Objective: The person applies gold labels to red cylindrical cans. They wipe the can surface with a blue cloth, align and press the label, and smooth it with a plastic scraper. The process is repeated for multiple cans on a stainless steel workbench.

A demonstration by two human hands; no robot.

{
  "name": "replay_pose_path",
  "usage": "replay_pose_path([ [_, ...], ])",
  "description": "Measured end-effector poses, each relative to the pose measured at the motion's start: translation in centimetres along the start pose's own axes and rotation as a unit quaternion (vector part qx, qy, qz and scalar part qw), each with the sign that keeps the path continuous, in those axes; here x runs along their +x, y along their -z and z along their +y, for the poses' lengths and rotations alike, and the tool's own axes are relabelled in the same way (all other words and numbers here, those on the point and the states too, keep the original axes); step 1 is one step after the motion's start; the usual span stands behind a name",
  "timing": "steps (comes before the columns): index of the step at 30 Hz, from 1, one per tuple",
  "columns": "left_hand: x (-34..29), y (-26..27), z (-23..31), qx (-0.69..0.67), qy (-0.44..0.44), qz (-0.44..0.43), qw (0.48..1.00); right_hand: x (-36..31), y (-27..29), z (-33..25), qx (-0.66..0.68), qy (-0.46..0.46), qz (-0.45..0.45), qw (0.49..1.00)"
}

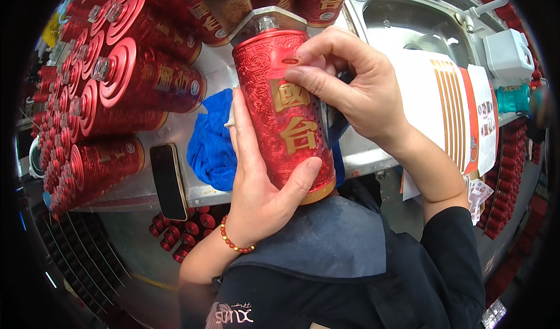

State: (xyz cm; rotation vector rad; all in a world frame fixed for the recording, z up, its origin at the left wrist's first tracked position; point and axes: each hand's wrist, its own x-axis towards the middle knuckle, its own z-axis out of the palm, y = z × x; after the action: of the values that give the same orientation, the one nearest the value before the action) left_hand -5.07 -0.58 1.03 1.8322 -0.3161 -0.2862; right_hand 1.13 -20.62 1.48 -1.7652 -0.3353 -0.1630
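My left hand point(259, 183) is wrapped round the lower part of a red embossed bottle point(274, 119) with raised gold characters, a clear stopper and a gold base band. The bottle leans away from me, its base near my apron and its top by a grey metal plate point(280, 15). At its upper front, the thumb and forefinger of my right hand point(350, 84) pinch closely at a small red oval piece point(290, 61) that looks like a sticker. The fingertips touch or nearly touch the bottle's surface. My other right fingers are curled behind.
Many similar red bottles point(140, 72) crowd the left of the metal table. A blue cloth point(213, 145) lies beside my left hand, and a phone point(168, 180) rests at the table edge. On the right are sticker sheets point(449, 107), a sink point(408, 19) and a white jug point(508, 54).
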Motion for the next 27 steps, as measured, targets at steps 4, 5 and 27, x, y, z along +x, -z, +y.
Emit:
replay_pose_path([
  [4,0.2,0.2,-0.1,-0.056,0.000,0.005,0.998,-0.1,0.1,-0.2,-0.008,-0.010,-0.003,1.000],
  [5,0.5,-0.1,0.1,-0.126,0.004,0.022,0.992,0.0,0.1,-0.4,0.009,-0.026,-0.005,1.000],
  [27,6.0,1.2,1.4,-0.342,0.053,0.075,0.935,-0.6,1.8,0.9,0.135,-0.214,-0.020,0.967],
])
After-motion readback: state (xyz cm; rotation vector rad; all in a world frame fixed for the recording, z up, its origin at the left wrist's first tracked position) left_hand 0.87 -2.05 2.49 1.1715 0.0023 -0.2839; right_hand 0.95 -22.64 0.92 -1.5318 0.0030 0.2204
